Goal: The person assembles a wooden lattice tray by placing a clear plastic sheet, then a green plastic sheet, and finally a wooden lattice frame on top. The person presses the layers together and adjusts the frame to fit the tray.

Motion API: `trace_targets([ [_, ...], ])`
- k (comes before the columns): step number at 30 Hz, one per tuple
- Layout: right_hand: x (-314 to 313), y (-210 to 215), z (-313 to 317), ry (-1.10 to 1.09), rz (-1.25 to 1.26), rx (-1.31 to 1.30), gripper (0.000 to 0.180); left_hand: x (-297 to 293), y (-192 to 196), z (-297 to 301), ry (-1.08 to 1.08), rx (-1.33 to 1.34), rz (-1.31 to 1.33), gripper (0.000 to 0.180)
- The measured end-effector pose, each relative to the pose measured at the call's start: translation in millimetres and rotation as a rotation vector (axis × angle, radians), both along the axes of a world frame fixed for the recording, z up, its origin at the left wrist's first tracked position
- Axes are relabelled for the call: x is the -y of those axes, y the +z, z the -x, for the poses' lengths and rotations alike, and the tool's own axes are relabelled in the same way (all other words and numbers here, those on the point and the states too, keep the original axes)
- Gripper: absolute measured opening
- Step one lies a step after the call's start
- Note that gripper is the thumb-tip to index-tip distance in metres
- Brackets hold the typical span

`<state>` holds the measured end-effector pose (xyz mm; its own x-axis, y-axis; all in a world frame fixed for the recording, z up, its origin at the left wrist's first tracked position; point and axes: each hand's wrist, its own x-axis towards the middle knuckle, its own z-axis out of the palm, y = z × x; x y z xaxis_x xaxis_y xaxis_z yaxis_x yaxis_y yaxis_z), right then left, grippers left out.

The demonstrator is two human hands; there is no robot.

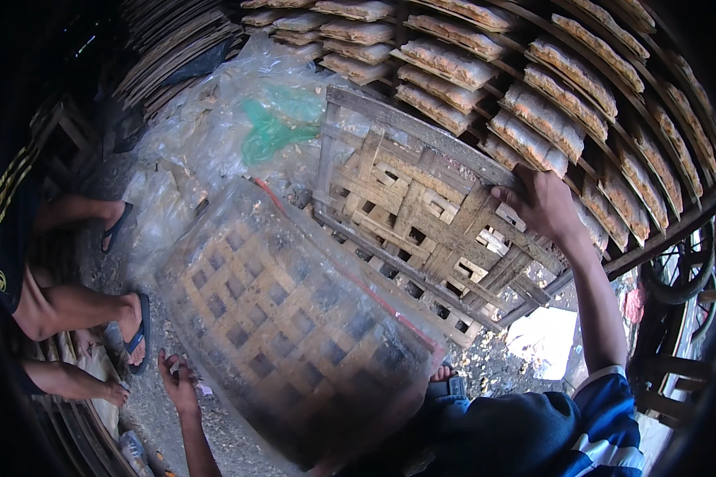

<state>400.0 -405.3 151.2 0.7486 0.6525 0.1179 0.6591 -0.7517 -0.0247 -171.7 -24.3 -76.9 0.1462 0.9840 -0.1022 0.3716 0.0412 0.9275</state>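
My right hand [539, 205] is closed round the upper rail of a wood-framed woven bamboo tray [422, 208], thumb on the near side. That tray is tilted up, with gaps between its slats. Lower down, another woven bamboo tray [258, 306] shows through a cloudy clear plastic sheet [334, 397] with a red strip [366, 290] along one side. Just left of the sheet, my left hand [179, 383] hangs with its fingers apart and nothing in them.
Racks of slabs [537, 119] on boards rise at the back and right. Crumpled plastic film [191, 127] with a green piece [274, 127] lies behind the trays. A co-worker's sandalled foot [138, 330] and hand [118, 391] are at the left. White sheet material [542, 340] lies at the right.
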Motion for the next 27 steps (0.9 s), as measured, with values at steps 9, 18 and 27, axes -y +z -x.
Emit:
trace_targets([
  [9,-129,-9,-73,0.242,0.002,-0.165,0.051,-6,14,-7,-0.012,-0.06,-0.029,0.061],
  [18,-84,-8,-71,0.238,-0.018,-0.442,0.036,13,24,5,-0.031,-0.067,-0.072,0.062],
  [27,-46,56,-41,0.296,-0.446,-0.585,0.026,-30,74,-31,-0.175,-0.107,-0.366,0.06],
])
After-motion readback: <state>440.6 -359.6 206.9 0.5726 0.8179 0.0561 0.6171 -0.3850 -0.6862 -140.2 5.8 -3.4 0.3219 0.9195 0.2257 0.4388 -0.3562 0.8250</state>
